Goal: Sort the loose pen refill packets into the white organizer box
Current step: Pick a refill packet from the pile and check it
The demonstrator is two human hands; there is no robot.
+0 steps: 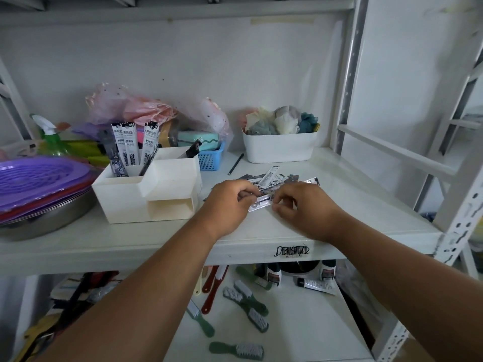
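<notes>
- Both hands are working over the shelf [261, 246], at the near edge of a loose pile of refill packets [277, 177] lying to the right of the white organizer box [146, 202].
- The left hand [226, 205] is curling its fingers over one end of a single packet [260, 203], and the right hand [300, 205] is pinching the other end; neither hand is spread open, and both are gripping that same packet.
- The packet is lying almost flat, just above or on the shelf; I cannot tell which.
- Several packets are already standing upright in the box's tall back-left compartment [125, 152], and one more is leaning in the back-right compartment [192, 150].
- These packets are looking like thin plastic sleeves: light, glossy and probably slippery, with a little stiffness from the refills inside, so they are likely to bow if held at one tip only.
- Pinching across the flat faces near an end, as both hands are doing, seems the safest hold; one hand near the middle should be enough to carry it.
- Sliding neighbours are the main risk when lifting from the overlapped pile.
</notes>
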